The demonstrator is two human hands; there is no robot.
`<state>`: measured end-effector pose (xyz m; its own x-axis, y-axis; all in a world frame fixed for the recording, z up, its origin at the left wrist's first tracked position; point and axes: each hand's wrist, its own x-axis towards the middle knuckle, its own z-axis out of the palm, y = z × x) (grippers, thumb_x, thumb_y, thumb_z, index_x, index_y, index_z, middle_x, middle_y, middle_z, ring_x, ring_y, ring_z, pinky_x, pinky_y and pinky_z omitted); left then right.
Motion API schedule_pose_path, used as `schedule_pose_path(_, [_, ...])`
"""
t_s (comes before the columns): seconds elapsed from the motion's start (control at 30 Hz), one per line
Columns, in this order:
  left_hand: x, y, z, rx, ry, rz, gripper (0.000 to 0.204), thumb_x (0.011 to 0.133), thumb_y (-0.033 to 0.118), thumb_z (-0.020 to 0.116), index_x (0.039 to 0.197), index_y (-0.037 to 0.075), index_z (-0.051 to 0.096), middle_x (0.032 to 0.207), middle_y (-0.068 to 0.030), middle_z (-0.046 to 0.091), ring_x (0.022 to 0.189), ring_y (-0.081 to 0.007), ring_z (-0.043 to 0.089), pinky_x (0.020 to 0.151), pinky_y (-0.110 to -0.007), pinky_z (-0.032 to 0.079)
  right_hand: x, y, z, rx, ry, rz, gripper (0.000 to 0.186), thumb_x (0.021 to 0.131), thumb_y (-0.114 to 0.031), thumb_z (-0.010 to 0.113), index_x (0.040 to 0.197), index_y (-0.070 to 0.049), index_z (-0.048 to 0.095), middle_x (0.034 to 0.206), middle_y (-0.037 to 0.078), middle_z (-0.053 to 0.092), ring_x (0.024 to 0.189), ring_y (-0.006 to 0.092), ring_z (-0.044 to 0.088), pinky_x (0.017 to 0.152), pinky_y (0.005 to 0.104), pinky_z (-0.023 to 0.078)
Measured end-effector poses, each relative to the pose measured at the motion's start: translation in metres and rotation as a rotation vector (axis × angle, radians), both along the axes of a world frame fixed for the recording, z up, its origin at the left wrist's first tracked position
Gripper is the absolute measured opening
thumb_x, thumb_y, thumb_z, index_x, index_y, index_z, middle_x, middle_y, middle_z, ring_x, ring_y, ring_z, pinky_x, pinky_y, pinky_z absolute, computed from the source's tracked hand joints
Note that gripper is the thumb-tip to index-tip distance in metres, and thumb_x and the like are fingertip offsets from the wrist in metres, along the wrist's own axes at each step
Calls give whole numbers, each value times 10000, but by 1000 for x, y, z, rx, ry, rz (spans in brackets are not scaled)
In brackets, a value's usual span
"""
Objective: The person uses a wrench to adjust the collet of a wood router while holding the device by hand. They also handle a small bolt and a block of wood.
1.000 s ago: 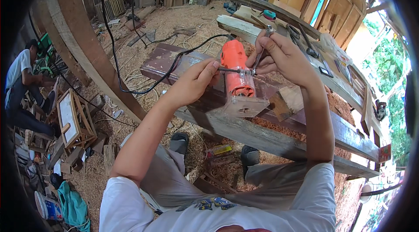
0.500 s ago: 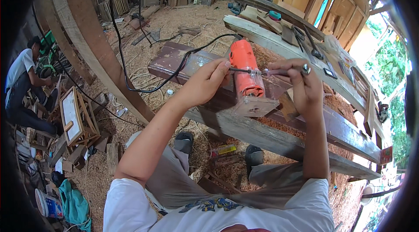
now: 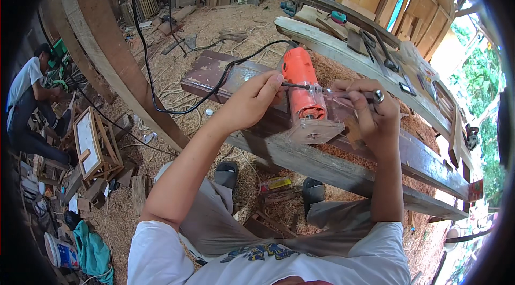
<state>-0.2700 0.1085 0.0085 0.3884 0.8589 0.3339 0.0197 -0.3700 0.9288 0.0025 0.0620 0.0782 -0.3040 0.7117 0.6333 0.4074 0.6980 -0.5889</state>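
An orange power tool [image 3: 300, 73], its shape like a trim router with a clear square base plate [image 3: 316, 131], lies on a brown wooden plank. My left hand [image 3: 257, 97] is closed, pinching the end of a thin dark metal rod [image 3: 296, 86] that crosses in front of the orange body. On the right, my right hand [image 3: 375, 113] grips a slim hand tool with a shiny rounded metal end [image 3: 378, 96]. Its other end meets the rod's line beside the body; its exact kind is unclear.
A black cord [image 3: 214, 90] loops left from the power tool. Beyond, a pale beam [image 3: 332, 49] carries tools and wood pieces. A tall curved timber [image 3: 115, 54] stands at left, near a seated co-worker [image 3: 32, 97]. Shavings cover the floor.
My right hand has turned its grip and dropped slightly, and the tool's shiny end has moved down a little. My left hand stays nearly in place.
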Motion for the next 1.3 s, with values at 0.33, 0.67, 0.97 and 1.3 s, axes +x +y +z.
schedule_pose_path(0.33, [0, 0, -1, 32, 13, 20, 384, 1180, 330, 408, 944, 54, 532, 831, 14, 494, 777, -103, 460, 724, -292, 422, -20, 1, -14, -25, 273, -17, 135, 1086, 14, 556, 1167, 67, 651, 1112, 157, 767, 1032, 185, 752, 908, 296, 614])
schedule_pose_path(0.67, [2, 1, -3, 19, 12, 49, 386, 1178, 336, 411, 946, 54, 535, 846, 9, 504, 797, -102, 469, 736, -296, 430, -11, -8, -2, 113, -48, -70, 160, 1081, -39, 548, 1054, 26, 691, 934, 80, 739, 814, 123, 668, 718, 291, 536])
schedule_pose_path(0.97, [3, 2, -4, 51, -2, 39, 371, 1178, 321, 395, 934, 66, 510, 833, 17, 474, 765, -103, 425, 687, -296, 389, -14, -12, -12, -124, 81, -167, 156, 1076, -83, 547, 1086, 7, 674, 806, 71, 689, 672, 151, 659, 649, 318, 533])
schedule_pose_path(1.3, [2, 4, -8, 39, -8, 25, 366, 1178, 322, 392, 929, 75, 497, 829, 23, 452, 749, -95, 395, 661, -286, 362, -7, -15, -11, 315, -433, -97, 196, 984, -124, 709, 1157, -44, 666, 1014, 150, 707, 898, 353, 674, 808, 451, 532])
